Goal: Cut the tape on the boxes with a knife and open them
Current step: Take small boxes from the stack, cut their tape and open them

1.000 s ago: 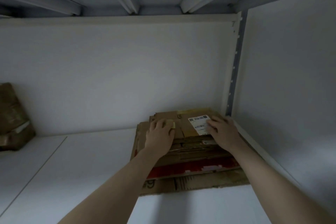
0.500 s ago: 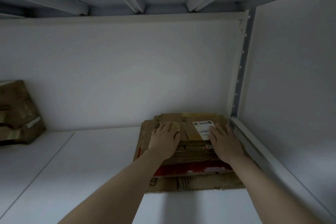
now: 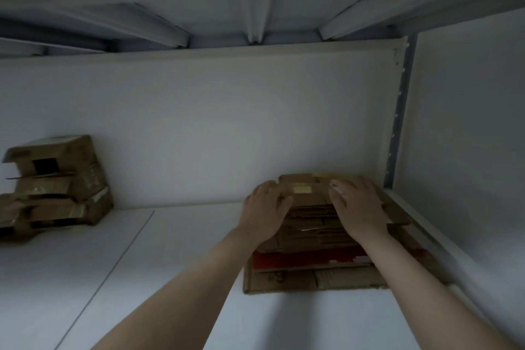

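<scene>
My left hand [image 3: 265, 210] and right hand [image 3: 358, 207] lie flat, fingers relaxed, on top of the stack of flattened brown cardboard boxes [image 3: 312, 226], gripping nothing. Under the stack is the white shelf board [image 3: 170, 264]; well to its left stands a pile of crumpled brown cartons [image 3: 56, 187].

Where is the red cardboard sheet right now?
Head view, right of centre: the red cardboard sheet lies near the bottom of the flattened brown cardboard stack in the right rear corner of the white shelf.
</scene>
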